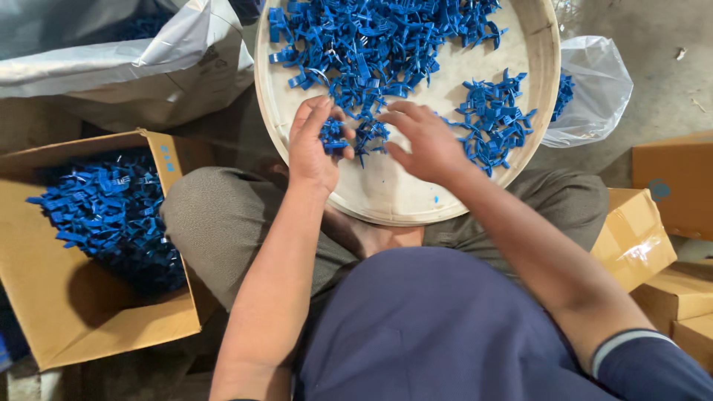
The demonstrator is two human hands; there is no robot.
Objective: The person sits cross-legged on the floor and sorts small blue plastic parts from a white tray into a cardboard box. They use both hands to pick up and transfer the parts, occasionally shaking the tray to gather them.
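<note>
A round white tray [386, 204] rests on my lap, with a big heap of small blue plastic parts [379, 41] at its far side and a smaller pile [494, 122] at the right. My left hand [312, 145] sits over the tray's near part with its fingers curled around a few blue parts [332, 137]. My right hand [423, 141] is beside it, fingers bent, touching a small cluster of blue parts [369, 134] between the two hands. Whether the right hand grips any part is hidden.
An open cardboard box [70, 312] full of blue parts [111, 215] stands at my left. A grey plastic bag [126, 59] lies at the top left, a clear bag [594, 89] beyond the tray at right. Several cardboard boxes [653, 230] stack at the right.
</note>
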